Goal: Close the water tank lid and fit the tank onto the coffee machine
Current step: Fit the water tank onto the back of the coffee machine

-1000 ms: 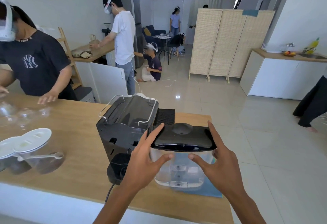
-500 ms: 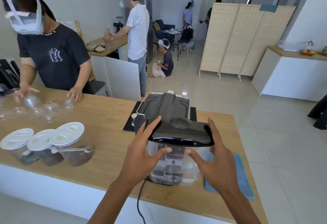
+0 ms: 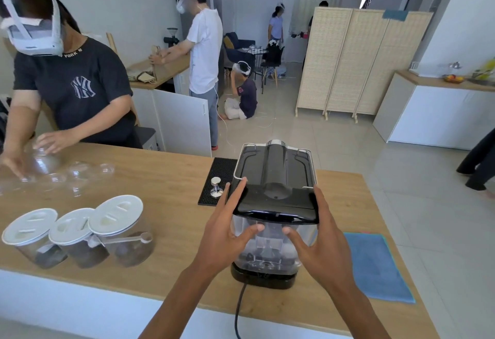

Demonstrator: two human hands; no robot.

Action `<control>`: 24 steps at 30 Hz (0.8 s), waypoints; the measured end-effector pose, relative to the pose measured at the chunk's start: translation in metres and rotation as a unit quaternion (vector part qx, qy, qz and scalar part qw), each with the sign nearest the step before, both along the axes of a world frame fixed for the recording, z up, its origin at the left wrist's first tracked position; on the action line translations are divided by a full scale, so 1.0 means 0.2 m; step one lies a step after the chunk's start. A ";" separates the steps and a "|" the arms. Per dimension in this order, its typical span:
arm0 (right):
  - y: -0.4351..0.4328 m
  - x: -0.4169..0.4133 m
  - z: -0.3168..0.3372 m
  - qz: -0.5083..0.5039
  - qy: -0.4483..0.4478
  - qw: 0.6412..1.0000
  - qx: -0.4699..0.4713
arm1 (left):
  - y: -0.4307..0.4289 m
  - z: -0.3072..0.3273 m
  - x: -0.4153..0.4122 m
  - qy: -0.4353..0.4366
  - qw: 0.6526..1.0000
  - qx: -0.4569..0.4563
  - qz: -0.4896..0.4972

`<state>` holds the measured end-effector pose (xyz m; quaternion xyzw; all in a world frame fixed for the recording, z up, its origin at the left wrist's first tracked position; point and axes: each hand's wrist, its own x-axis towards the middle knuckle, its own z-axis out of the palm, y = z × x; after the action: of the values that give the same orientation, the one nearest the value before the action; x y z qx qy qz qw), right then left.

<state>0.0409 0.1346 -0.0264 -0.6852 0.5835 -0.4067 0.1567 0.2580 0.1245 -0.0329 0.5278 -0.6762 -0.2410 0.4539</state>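
Observation:
A clear water tank (image 3: 270, 247) with its black lid (image 3: 278, 204) shut stands upright against the near, back side of the black coffee machine (image 3: 276, 164), over the machine's black base. My left hand (image 3: 225, 234) grips the tank's left side, thumb on the front wall. My right hand (image 3: 321, 242) grips the right side the same way. The machine's power cord (image 3: 238, 309) hangs over the counter's front edge.
A wooden counter (image 3: 166, 194) holds three white-lidded jars (image 3: 77, 236) at the left, a tamper (image 3: 216, 187) on a black mat, and a blue cloth (image 3: 375, 263) at the right. A person in a black shirt (image 3: 72, 89) handles clear glasses across the counter.
The tank, held in both hands, has moved from the machine's right side to its back and come down onto the black base. My view has shifted left.

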 end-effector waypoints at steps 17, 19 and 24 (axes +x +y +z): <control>-0.05 0.05 -0.19 -0.032 -0.008 0.999 0.008 | -0.08 -0.17 0.05 -0.015 0.999 0.016 -0.031; -0.05 0.05 -0.20 -0.030 -0.017 0.999 0.004 | -0.08 -0.16 0.05 -0.017 0.999 0.019 -0.030; -0.05 0.05 -0.20 -0.023 -0.031 0.999 0.005 | -0.07 -0.14 0.04 -0.033 0.999 0.009 -0.031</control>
<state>0.0503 0.1254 -0.0669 -0.6580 0.5954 -0.4289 0.1689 0.2665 0.1103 -0.0605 0.5185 -0.7044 -0.2433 0.4193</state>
